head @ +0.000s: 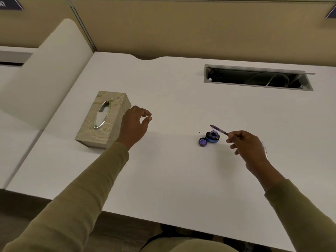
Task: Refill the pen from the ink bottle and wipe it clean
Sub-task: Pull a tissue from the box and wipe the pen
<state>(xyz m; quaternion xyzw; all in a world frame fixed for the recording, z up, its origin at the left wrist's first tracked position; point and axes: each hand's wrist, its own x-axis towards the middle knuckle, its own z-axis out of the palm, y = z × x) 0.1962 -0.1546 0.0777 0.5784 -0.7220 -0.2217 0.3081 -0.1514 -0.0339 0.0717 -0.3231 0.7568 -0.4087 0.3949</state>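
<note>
A small open ink bottle [212, 136] with purple ink stands on the white desk [163, 170], its cap [202, 142] lying upside down just left of it. My right hand [245, 145] pinches the back end of a purple pen part [218, 129], whose tip points up-left above the bottle. My left hand [135, 125] hovers over the desk beside the right side of a beige tissue box [102, 120], fingers loosely curled, thumb and forefinger nearly touching, holding nothing. A pale pen piece [265, 149] lies on the desk, partly hidden behind my right hand.
A cable slot [258, 78] with its lid open is set into the desk at the back right. A white divider panel [45, 70] rises at the left. A tiny ink speck [199, 132] marks the desk left of the bottle. The front desk edge runs near my body.
</note>
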